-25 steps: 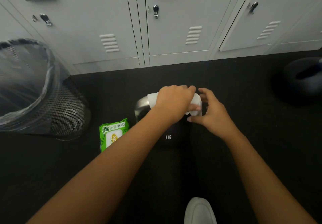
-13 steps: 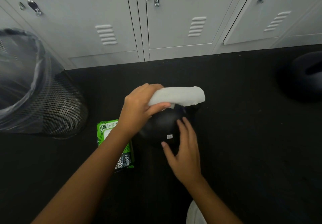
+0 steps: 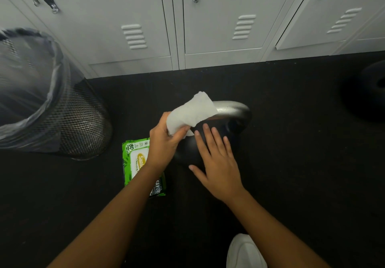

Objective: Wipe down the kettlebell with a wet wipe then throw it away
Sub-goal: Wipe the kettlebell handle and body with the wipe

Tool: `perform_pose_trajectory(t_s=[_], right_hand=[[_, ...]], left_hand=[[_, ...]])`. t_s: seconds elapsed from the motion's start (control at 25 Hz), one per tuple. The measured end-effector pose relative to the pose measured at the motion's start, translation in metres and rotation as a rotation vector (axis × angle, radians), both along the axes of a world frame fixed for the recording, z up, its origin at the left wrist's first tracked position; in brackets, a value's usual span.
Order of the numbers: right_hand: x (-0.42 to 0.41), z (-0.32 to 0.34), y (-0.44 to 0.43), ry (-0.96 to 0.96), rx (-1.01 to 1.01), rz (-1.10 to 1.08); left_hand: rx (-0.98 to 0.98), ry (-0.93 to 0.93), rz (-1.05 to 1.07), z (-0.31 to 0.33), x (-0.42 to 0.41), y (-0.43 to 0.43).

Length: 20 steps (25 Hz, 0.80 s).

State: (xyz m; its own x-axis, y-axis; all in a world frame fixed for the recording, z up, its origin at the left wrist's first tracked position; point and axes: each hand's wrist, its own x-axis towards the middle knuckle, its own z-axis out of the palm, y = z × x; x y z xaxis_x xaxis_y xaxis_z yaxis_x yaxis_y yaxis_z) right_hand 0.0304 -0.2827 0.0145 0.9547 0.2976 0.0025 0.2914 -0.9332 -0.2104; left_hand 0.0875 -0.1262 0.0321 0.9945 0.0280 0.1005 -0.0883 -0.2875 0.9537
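A black kettlebell (image 3: 229, 119) with a silver handle sits on the dark floor in the middle of the view. My left hand (image 3: 164, 142) pinches a white wet wipe (image 3: 191, 111), which is raised over the left end of the handle. My right hand (image 3: 216, 163) lies flat with fingers spread on the kettlebell's black body, hiding most of it. A mesh trash bin (image 3: 79, 122) lined with a clear bag stands at the left.
A green pack of wipes (image 3: 135, 163) lies on the floor just left of the kettlebell, partly under my left forearm. Grey lockers (image 3: 218, 28) line the far wall. A dark round object (image 3: 370, 88) sits at the right edge. My white shoe (image 3: 243, 253) shows at the bottom.
My right hand left the handle and now rests flat on the kettlebell's body. My left hand lifted the wipe off the handle, leaving the handle's right end bare.
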Motion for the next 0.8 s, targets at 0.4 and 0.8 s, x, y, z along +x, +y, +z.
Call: perform_pose_trajectory(t_s=[0.4, 0.8], right_hand=[[0.001, -0.003, 0.007, -0.036, -0.017, -0.061], [0.000, -0.005, 0.004, 0.004, -0.005, -0.040]], left_hand=[[0.878, -0.360, -0.298, 0.069, 0.045, -0.028], [0.033, -0.115, 0.185, 0.010, 0.015, -0.022]])
